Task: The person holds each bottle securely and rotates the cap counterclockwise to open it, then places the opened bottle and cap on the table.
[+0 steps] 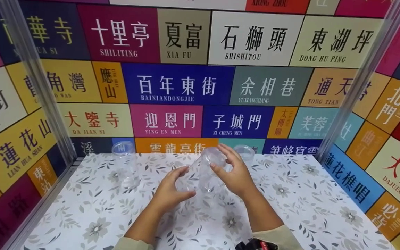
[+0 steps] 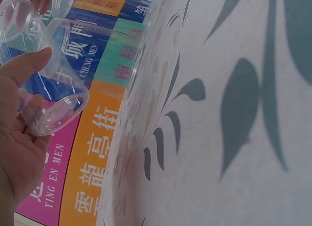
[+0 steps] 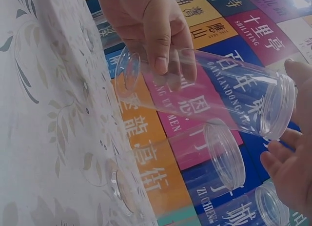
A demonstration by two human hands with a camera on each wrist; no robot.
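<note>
Apparently repositioning a clear, tapered plastic cup [image 3: 224, 92] tilted above the white, floral-patterned table [image 1: 325, 208], left hand [image 1: 174, 191] grips its narrow left end, right hand [image 1: 236, 173] its wide right end; next likely needs steady, coordinated turning.

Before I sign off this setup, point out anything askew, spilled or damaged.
Nothing really odd: one clear cup tilts, but the left hand and right hand hold it; the other cups on the table stand upright. No spill or damage shows.
</note>
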